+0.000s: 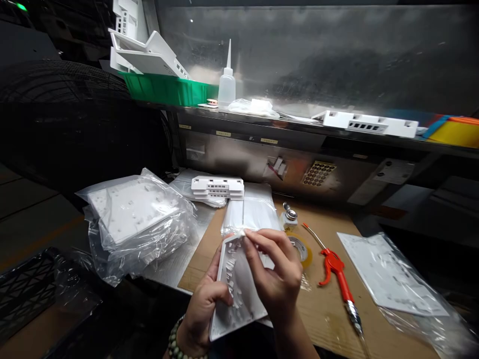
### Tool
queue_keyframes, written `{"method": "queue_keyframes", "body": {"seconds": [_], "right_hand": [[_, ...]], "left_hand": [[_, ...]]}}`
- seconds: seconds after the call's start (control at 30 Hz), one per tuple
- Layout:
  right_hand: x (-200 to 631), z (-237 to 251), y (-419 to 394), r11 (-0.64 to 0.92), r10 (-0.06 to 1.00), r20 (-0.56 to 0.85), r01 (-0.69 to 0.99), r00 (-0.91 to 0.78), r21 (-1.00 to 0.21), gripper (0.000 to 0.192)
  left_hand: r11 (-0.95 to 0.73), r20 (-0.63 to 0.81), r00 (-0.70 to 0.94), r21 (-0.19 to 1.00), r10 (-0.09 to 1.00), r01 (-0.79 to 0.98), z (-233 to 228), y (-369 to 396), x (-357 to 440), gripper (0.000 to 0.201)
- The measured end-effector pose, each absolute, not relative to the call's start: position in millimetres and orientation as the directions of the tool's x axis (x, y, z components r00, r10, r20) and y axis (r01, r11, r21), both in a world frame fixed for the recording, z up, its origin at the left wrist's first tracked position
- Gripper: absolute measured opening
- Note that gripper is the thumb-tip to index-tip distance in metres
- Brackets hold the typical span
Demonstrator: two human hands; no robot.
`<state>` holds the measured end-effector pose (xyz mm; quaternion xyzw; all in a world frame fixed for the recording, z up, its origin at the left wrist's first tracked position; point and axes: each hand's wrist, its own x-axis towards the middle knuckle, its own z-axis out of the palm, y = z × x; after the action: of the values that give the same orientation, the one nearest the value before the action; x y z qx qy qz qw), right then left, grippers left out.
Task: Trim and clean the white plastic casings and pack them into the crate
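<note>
Both hands hold one white plastic panel (239, 289), tilted up on edge over the near side of the cardboard sheet (329, 309) — that sheet is the ref for everything else. Left hand (204, 311) grips the panel's lower left edge, thumb pressed across its ribbed inner face, fingers wrapped behind; a bead bracelet (175, 344) sits on that wrist. Right hand (277, 279) closes over the panel's upper right part, fingertips (249, 238) pinching at the top corner. Whether something small is pinched there besides the panel, can't tell.

On the cardboard, just behind the panel: flat clear bags (250, 212) in a stack, and a small chrome-topped item (289, 215) right beside them. A roll of yellow tape (305, 249) lies partly hidden behind the right hand. To the right of the hands, a red air blow gun (337, 274) lies on the cardboard, thin nozzle pointing away, metal fitting toward the near edge. At the cardboard's right side, one bagged panel (389, 274) lies flat.

Left of the cardboard, a pile of bagged panels (134, 219) — well apart from the hands. Behind the cardboard's far left corner, a short stack of white housings (217, 188).

Above the cardboard, on the metal shelf (262, 124): a green bin (168, 89) w/ white parts, a squeeze bottle (226, 85) w/ long tip, another white housing (370, 123) to the right.
</note>
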<state>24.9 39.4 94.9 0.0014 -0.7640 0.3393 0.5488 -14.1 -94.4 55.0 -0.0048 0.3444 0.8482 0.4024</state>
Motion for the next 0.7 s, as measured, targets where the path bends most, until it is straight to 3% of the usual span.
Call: {"method": "queue_keyframes", "body": {"seconds": [0.1,0.2,0.4,0.47,0.53,0.6,0.7], "right_hand": [[22.9,95.7,33.6,0.772,0.328,0.846,-0.396,-0.421,-0.497,0.032],[23.7,88.0,45.5,0.798,0.354,0.831,-0.325,-0.429,-0.507,0.025],[44.7,43.7,120.7,0.788,0.582,0.773,-0.059,-0.252,-0.613,0.017],[49.5,19.6,151.6,0.744,0.658,0.684,0.131,-0.315,-0.655,0.029],[51.2,-4.9,177.8,0.730,0.667,0.530,0.318,-0.524,-0.604,0.037],[53.2,-24.5,196.7,0.742,0.640,0.407,0.387,-0.652,-0.548,0.039],[67.5,-40.1,215.4,0.738,0.649,0.374,0.430,-0.663,-0.520,0.046]], "left_hand": [[-0.427,-0.270,-0.662,0.584,0.699,-0.690,53.6,-90.5,-11.5,0.114],[-0.413,-0.286,-0.633,0.558,0.719,-0.720,47.9,-92.9,-14.3,0.114],[-0.457,-0.290,-0.683,0.564,0.671,-0.688,50.1,-110.2,-30.4,0.111],[-0.479,-0.293,-0.685,0.535,0.668,-0.696,52.7,-113.4,-36.2,0.112],[-0.494,-0.298,-0.679,0.505,0.671,-0.708,50.7,-117.1,-42.1,0.112],[-0.495,-0.304,-0.674,0.492,0.673,-0.716,41.9,-126.0,-48.4,0.108],[-0.498,-0.332,-0.671,0.474,0.663,-0.726,20.8,-156.8,-58.5,0.087]]}}
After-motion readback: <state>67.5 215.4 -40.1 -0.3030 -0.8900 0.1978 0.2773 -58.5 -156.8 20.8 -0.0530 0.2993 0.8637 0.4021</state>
